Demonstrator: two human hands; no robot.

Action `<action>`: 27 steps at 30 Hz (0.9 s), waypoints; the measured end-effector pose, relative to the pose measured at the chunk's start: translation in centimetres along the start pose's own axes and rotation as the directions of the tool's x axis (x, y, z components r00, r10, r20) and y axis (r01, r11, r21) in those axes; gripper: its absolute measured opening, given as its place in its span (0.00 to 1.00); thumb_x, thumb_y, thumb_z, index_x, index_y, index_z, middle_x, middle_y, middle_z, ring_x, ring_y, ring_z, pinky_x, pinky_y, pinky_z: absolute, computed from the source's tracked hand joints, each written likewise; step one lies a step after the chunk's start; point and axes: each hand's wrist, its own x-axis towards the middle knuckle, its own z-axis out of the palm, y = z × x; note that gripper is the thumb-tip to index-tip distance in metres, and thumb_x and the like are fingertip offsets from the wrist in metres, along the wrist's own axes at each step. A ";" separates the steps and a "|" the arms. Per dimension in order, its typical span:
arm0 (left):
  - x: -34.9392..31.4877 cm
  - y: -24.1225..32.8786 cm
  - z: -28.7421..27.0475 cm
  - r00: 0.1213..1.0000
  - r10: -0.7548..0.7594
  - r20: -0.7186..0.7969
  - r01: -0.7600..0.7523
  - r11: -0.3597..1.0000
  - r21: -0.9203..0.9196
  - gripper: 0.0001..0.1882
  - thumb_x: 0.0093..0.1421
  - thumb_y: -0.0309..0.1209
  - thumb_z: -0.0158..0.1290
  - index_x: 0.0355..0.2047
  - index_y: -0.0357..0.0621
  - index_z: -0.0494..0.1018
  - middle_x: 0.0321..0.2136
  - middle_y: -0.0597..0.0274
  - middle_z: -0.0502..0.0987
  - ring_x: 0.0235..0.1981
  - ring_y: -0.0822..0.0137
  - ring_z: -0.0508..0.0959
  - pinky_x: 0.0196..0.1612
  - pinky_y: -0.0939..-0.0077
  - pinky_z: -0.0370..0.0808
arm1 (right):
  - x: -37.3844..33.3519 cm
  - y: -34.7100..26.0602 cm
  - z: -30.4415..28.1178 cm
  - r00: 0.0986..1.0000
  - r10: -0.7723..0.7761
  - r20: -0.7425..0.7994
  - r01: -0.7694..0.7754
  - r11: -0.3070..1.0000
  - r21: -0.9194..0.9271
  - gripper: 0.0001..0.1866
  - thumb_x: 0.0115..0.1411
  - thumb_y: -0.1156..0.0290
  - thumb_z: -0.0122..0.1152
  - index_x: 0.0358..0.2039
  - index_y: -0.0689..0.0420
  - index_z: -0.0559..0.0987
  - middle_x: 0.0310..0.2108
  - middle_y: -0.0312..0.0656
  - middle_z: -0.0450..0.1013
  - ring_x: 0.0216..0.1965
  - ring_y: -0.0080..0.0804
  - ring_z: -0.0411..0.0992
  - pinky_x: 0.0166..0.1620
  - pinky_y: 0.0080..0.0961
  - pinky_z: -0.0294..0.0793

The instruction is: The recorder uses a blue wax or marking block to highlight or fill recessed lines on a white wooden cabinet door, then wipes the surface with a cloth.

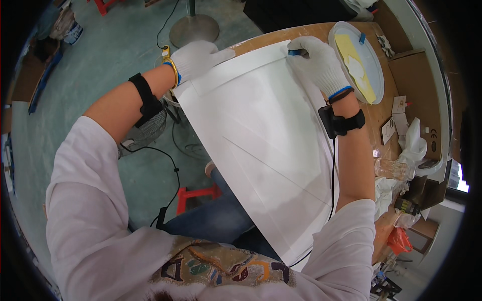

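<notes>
A large white sheet (251, 125) lies over the table's edge and reaches down toward my lap. Along its far end runs a white strip (243, 69), and a thin diagonal line crosses the middle. My left hand (198, 60), in a white knitted glove, rests on the far left corner with its index finger stretched along the edge. At the far right corner my right hand (319, 65), gloved likewise, has its fingers curled around a small blue piece (297, 52). That piece touches the strip's end; its kind is not clear.
Right of my right hand, a pale oval tray (377, 75) bears a yellow sheet (352, 62) and another blue piece (362, 38). Cardboard (419, 90) and crumpled plastic (414, 143) line the wooden table's right side. Below left are a fan (145, 128) and a red stool (193, 195).
</notes>
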 end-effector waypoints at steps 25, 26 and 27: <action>0.4 -0.7 0.4 1.000 0.011 -0.010 -0.011 0.999 0.032 0.39 0.60 0.62 0.36 0.27 0.33 0.77 0.22 0.44 0.74 0.25 0.53 0.75 0.34 0.64 0.71 | 0.8 -0.2 0.2 0.999 -0.031 0.009 0.031 0.999 -0.038 0.09 0.54 0.74 0.58 0.37 0.56 0.80 0.37 0.43 0.76 0.39 0.41 0.75 0.47 0.29 0.73; 0.4 -0.7 0.5 1.000 0.011 -0.010 -0.010 0.999 0.032 0.39 0.60 0.62 0.36 0.27 0.33 0.77 0.22 0.44 0.74 0.25 0.53 0.75 0.34 0.64 0.71 | 0.9 -0.2 0.2 0.999 -0.045 0.022 0.046 0.998 -0.039 0.09 0.54 0.74 0.58 0.36 0.56 0.80 0.37 0.44 0.76 0.39 0.41 0.75 0.47 0.30 0.74; 0.4 -0.7 0.5 1.000 0.017 -0.021 -0.016 1.000 0.023 0.39 0.60 0.62 0.36 0.27 0.33 0.77 0.22 0.45 0.74 0.25 0.53 0.75 0.34 0.64 0.71 | 0.9 -0.1 0.2 0.999 -0.046 0.023 0.047 0.998 -0.039 0.09 0.54 0.74 0.58 0.36 0.56 0.80 0.37 0.44 0.76 0.39 0.41 0.75 0.47 0.30 0.74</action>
